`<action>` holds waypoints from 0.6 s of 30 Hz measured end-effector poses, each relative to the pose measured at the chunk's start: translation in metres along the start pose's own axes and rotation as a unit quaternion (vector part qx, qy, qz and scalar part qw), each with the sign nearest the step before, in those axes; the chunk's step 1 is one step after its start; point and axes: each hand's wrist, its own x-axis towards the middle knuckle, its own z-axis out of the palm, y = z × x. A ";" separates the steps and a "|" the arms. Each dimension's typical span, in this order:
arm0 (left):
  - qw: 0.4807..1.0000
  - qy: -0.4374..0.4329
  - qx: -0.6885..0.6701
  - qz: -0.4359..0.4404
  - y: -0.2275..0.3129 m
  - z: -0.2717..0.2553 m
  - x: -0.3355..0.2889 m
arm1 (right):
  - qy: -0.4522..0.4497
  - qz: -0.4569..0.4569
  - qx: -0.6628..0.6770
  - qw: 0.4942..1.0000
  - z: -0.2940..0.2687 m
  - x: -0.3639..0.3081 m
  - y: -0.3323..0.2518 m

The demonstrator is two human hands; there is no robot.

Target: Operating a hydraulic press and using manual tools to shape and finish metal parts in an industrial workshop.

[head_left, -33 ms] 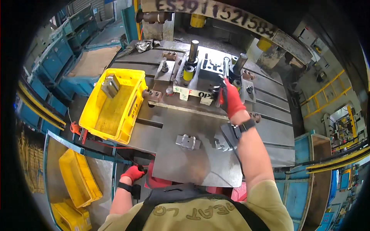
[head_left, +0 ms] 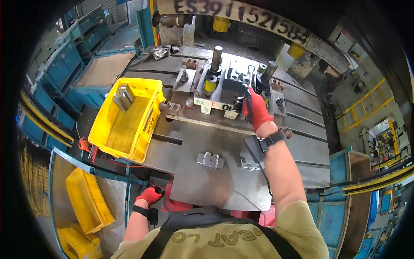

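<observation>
Red gloves (head_left: pixel 152 197) covered both hands in the head view. Right hand (head_left: pixel 257 108): fingers clamped around the near end of a slender silver tool (head_left: pixel 251 74), which pointed away from the fingertips toward a dark die block (head_left: pixel 235 84). That block lay just beyond the right fingers, slightly to their left, between two upright guide posts (head_left: pixel 216 59). Contact between tool tip and block could not be told. Left hand (head_left: pixel 149 195): low, well apart from the right fingers; fingers curled, but whether they closed on anything could not be told. Steel plate (head_left: pixel 194 185): its near left corner sat just right of the left fingers. Grey metal part (head_left: pixel 210 160): on the plate, left of the right fingers and nearer the body. Yellow crate (head_left: pixel 148 126): beyond the left fingers, well left of the right ones, metal pieces (head_left: pixel 124 98) in its far end.
</observation>
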 end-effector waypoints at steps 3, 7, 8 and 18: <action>0.997 0.040 0.067 -0.001 -0.016 0.013 0.009 | 0.020 0.039 -0.112 0.993 0.005 0.017 0.006; 0.998 0.029 0.038 -0.028 -0.005 0.008 0.003 | -0.009 -0.004 -0.080 0.997 0.007 0.013 0.010; 0.998 0.031 0.040 -0.029 -0.005 0.008 0.003 | -0.010 -0.004 -0.080 0.997 0.006 0.013 0.007; 0.998 0.012 0.066 0.001 -0.007 0.006 0.013 | -0.014 0.027 -0.126 0.992 -0.003 0.017 -0.002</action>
